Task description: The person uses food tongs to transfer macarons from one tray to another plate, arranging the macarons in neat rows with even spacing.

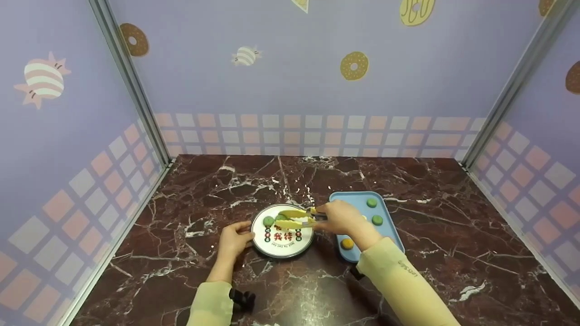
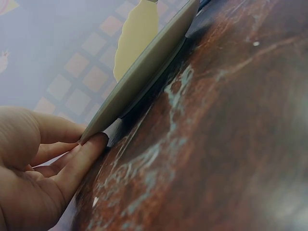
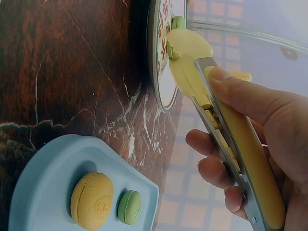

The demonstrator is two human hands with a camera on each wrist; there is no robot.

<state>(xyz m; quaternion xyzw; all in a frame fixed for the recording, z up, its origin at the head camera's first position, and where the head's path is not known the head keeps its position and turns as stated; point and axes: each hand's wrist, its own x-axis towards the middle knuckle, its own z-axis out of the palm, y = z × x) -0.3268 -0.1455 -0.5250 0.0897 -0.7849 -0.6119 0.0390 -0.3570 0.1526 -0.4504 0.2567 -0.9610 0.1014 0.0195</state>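
Observation:
My left hand (image 1: 232,243) pinches the left rim of a round white plate (image 1: 280,250) between thumb and fingers; the plate's rim (image 2: 139,82) shows edge-on in the left wrist view. Food tongs (image 3: 250,159) with yellow tips and a metal body with yellow grips are held in my right hand (image 1: 343,220). Their tips are over the plate, at a green macaron (image 3: 173,51); whether they squeeze it I cannot tell. Beside it on the plate lies another green macaron (image 1: 268,221). Red lettering decorates the plate.
To the plate's right, a light blue tray (image 1: 393,233) holds green macarons (image 1: 371,203) and a yellow macaron (image 1: 347,244), partly hidden under my right arm. Patterned panels (image 1: 290,90) enclose the dark marble-look table (image 1: 158,271) at the back and sides.

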